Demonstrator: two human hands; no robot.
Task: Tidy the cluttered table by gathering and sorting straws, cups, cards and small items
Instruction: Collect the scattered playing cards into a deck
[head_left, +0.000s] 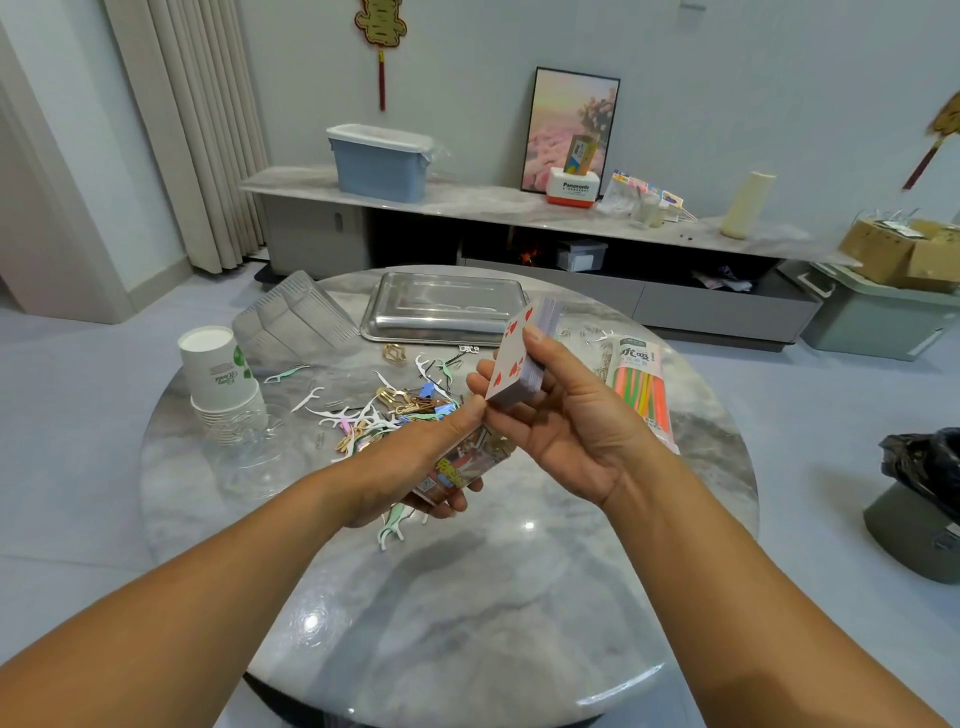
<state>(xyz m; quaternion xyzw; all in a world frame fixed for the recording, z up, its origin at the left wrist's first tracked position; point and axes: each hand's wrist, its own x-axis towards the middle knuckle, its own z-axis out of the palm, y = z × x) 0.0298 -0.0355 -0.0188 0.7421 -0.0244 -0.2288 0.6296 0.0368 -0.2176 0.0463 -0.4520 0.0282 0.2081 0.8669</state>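
Note:
My right hand (566, 431) grips a deck of playing cards (519, 358) above the round marble table (467, 597), a red diamond card facing me. My left hand (415, 467) holds the colourful card box (462, 465) just below and left of the deck, its thumb touching the deck's lower corner. A pack of coloured straws (641, 387) lies to the right of my right hand. A stack of upside-down paper cups (218, 379) stands at the table's left. Floss picks and paper clips (384, 405) lie scattered in the middle, partly hidden by my left hand.
A steel tray (441, 312) sits at the table's far side, with clear plastic packs (291, 317) to its left. A clear lid (249, 452) lies by the cups. Beyond stands a long low cabinet (467, 202); a bin with a black bag (919, 499) is at the right.

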